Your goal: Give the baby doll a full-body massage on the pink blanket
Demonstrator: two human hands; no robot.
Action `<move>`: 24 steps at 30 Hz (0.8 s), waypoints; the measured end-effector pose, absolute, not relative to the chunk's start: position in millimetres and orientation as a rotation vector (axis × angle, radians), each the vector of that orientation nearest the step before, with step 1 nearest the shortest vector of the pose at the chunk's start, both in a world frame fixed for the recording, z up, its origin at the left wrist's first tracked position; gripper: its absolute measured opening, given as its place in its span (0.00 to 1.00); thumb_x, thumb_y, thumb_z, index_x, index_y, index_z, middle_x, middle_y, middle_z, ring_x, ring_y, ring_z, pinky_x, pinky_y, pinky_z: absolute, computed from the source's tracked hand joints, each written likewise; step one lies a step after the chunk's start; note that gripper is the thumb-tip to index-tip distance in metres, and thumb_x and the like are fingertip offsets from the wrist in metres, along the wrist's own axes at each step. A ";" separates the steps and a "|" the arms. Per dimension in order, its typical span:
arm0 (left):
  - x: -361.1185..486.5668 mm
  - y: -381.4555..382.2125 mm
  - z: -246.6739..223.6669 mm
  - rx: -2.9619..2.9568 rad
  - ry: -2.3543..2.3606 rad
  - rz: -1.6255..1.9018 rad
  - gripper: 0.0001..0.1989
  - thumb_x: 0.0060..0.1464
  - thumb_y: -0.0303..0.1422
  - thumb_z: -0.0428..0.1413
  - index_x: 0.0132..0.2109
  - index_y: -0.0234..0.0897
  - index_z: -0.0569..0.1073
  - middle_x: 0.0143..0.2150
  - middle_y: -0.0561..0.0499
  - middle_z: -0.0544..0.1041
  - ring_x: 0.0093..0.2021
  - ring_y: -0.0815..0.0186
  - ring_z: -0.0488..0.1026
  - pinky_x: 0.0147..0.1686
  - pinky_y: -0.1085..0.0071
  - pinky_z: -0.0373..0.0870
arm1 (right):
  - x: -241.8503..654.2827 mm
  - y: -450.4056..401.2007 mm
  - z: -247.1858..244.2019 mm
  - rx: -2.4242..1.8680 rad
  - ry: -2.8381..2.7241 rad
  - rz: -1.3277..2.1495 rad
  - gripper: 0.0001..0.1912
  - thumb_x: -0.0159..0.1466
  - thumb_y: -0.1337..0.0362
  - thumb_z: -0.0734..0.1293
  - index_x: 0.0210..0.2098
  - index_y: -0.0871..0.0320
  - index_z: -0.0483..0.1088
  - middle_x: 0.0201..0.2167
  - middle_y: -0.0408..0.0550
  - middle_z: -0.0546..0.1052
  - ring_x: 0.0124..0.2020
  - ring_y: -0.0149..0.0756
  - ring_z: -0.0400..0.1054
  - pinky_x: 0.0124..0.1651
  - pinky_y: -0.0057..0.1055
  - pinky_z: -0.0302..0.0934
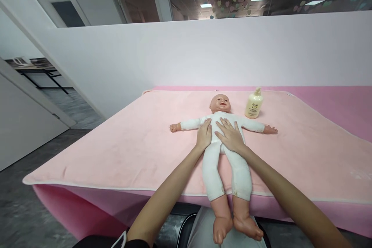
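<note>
A baby doll with a white cloth body lies face up, its arms stretched out sideways and its feet hanging past the table's front edge. My left hand rests along the side of the doll's torso, fingers stretched toward its chest. On the other side of the torso, my right hand lies flat with its fingers spread over the belly and chest. Neither hand holds anything. A pale yellow pump bottle stands upright beside the doll's head, above its outstretched arm on the right.
A light pink blanket covers the table, over a darker pink cloth that drapes down in front. Behind it rises a white wall with a window above. A door is at the left, and a black chair shows below.
</note>
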State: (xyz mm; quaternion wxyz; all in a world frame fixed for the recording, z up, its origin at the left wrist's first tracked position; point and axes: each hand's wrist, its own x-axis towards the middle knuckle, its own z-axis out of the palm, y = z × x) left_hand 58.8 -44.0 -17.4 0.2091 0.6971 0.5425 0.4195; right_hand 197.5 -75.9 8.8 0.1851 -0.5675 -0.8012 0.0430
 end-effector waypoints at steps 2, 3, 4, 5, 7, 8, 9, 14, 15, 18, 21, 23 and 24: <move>58.8 -43.8 -16.8 1.928 1.496 1.164 0.22 0.59 0.31 0.38 0.57 0.33 0.64 0.61 0.46 0.62 0.63 0.65 0.55 0.63 0.61 0.50 | 199.0 -74.4 7.2 -1.679 -2.172 0.129 0.29 0.65 0.50 0.50 0.62 0.53 0.51 0.65 0.48 0.47 0.66 0.43 0.39 0.63 0.56 0.31; 58.8 -43.8 -16.5 1.921 1.489 1.164 0.22 0.59 0.31 0.39 0.57 0.32 0.64 0.62 0.46 0.61 0.63 0.64 0.54 0.63 0.62 0.50 | 200.6 -73.3 5.9 -1.714 -2.125 0.135 0.29 0.65 0.49 0.49 0.62 0.53 0.50 0.65 0.48 0.47 0.66 0.44 0.39 0.62 0.57 0.32; 58.7 -43.9 -16.1 1.914 1.484 1.166 0.22 0.59 0.31 0.39 0.57 0.32 0.64 0.62 0.46 0.61 0.63 0.64 0.54 0.63 0.62 0.50 | 202.8 -72.1 4.2 -1.744 -2.077 0.143 0.29 0.64 0.49 0.49 0.62 0.52 0.50 0.65 0.48 0.46 0.66 0.45 0.39 0.62 0.58 0.33; 58.8 -44.0 -15.9 1.909 1.481 1.168 0.22 0.59 0.31 0.39 0.57 0.32 0.65 0.62 0.46 0.61 0.63 0.64 0.54 0.63 0.62 0.50 | 205.5 -70.7 2.3 -1.769 -2.031 0.154 0.29 0.64 0.49 0.49 0.62 0.52 0.49 0.65 0.48 0.46 0.66 0.47 0.39 0.62 0.59 0.33; 59.0 -43.9 -15.5 1.904 1.480 1.176 0.21 0.59 0.31 0.39 0.56 0.32 0.65 0.61 0.46 0.61 0.63 0.64 0.54 0.63 0.61 0.50 | 211.9 -67.6 -2.3 -1.807 -1.949 0.189 0.30 0.64 0.49 0.48 0.63 0.54 0.48 0.65 0.50 0.45 0.66 0.48 0.39 0.61 0.59 0.34; 59.2 -43.9 -15.2 1.904 1.480 1.179 0.21 0.59 0.31 0.39 0.56 0.32 0.65 0.61 0.46 0.62 0.63 0.64 0.55 0.63 0.61 0.49 | 215.2 -65.9 -4.7 -1.820 -1.910 0.212 0.31 0.64 0.49 0.48 0.63 0.55 0.48 0.65 0.51 0.45 0.65 0.48 0.39 0.62 0.58 0.35; 59.5 -43.8 -14.7 1.907 1.479 1.179 0.21 0.59 0.30 0.39 0.56 0.33 0.65 0.61 0.46 0.62 0.63 0.64 0.55 0.63 0.61 0.49 | 218.2 -64.3 -7.1 -1.830 -1.872 0.236 0.32 0.64 0.49 0.47 0.63 0.58 0.47 0.65 0.53 0.46 0.65 0.47 0.39 0.62 0.56 0.35; 60.2 -48.2 -5.4 1.990 1.428 1.179 0.21 0.58 0.28 0.40 0.56 0.34 0.66 0.60 0.47 0.64 0.63 0.63 0.56 0.63 0.59 0.49 | 225.3 -58.3 -16.2 -1.797 -1.734 0.316 0.32 0.65 0.53 0.46 0.63 0.67 0.47 0.64 0.58 0.49 0.65 0.45 0.41 0.65 0.49 0.33; 60.4 -50.5 -1.9 2.023 1.393 1.186 0.21 0.57 0.28 0.41 0.56 0.35 0.66 0.59 0.48 0.65 0.62 0.63 0.57 0.63 0.59 0.48 | 225.1 -57.5 -17.5 -1.786 -1.715 0.323 0.32 0.65 0.54 0.47 0.62 0.67 0.47 0.64 0.58 0.49 0.65 0.44 0.41 0.65 0.48 0.33; 61.5 -59.4 8.9 2.157 1.171 1.151 0.20 0.56 0.29 0.45 0.54 0.37 0.68 0.55 0.50 0.70 0.58 0.63 0.64 0.62 0.58 0.51 | 223.9 -54.6 -21.7 -1.754 -1.648 0.329 0.30 0.65 0.56 0.48 0.61 0.67 0.50 0.63 0.58 0.51 0.65 0.42 0.42 0.65 0.47 0.33; 63.5 -66.8 16.4 2.321 0.837 0.948 0.16 0.55 0.34 0.49 0.49 0.40 0.73 0.50 0.52 0.74 0.53 0.64 0.69 0.62 0.60 0.53 | 224.0 -50.0 -25.5 -1.676 -1.586 0.333 0.28 0.64 0.58 0.48 0.59 0.66 0.54 0.62 0.58 0.55 0.64 0.41 0.45 0.65 0.48 0.34; 64.7 -68.9 18.6 2.428 0.730 0.784 0.15 0.57 0.37 0.48 0.47 0.42 0.74 0.52 0.52 0.73 0.55 0.65 0.67 0.63 0.60 0.49 | 224.6 -47.8 -25.1 -1.619 -1.533 0.349 0.26 0.63 0.61 0.49 0.57 0.66 0.58 0.60 0.58 0.59 0.63 0.41 0.49 0.64 0.49 0.35; 65.2 -69.2 19.1 2.476 0.741 0.715 0.16 0.58 0.38 0.46 0.48 0.43 0.73 0.55 0.52 0.70 0.58 0.65 0.64 0.63 0.59 0.46 | 224.7 -47.7 -23.5 -1.591 -1.497 0.350 0.26 0.63 0.63 0.49 0.56 0.67 0.60 0.58 0.58 0.61 0.62 0.41 0.51 0.64 0.49 0.36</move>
